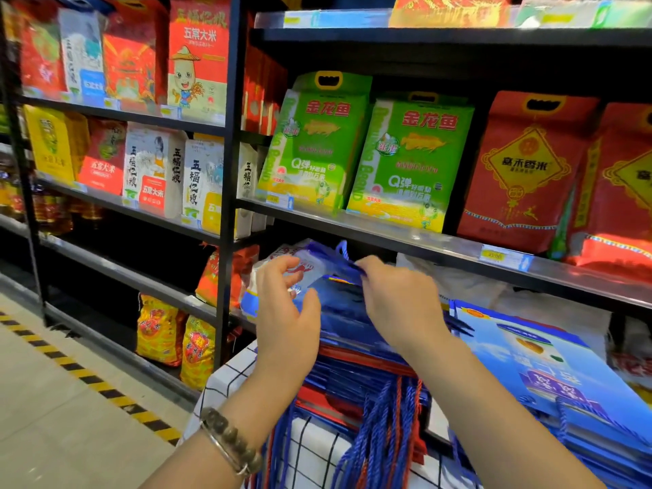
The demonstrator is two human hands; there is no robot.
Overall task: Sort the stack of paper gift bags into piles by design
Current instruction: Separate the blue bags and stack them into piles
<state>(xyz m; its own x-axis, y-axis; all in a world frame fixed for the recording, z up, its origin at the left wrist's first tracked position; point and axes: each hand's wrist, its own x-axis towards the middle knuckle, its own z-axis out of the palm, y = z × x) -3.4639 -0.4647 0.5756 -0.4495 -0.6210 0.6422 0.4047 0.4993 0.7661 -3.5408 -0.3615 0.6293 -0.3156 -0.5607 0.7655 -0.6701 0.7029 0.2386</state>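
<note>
Shelves (388, 234) stand behind the stack (352, 365); its light, floppy top bag (338, 305) is seemingly pinched at the edge by the right hand (398, 301), the left hand (285, 312) held half-open, empty.

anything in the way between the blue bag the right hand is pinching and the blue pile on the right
Nothing visible. The right hand pinches the far edge of the top blue bag, and the blue pile lies to its right with no object between them. Only the shelf edge hangs close above the far end.
</note>
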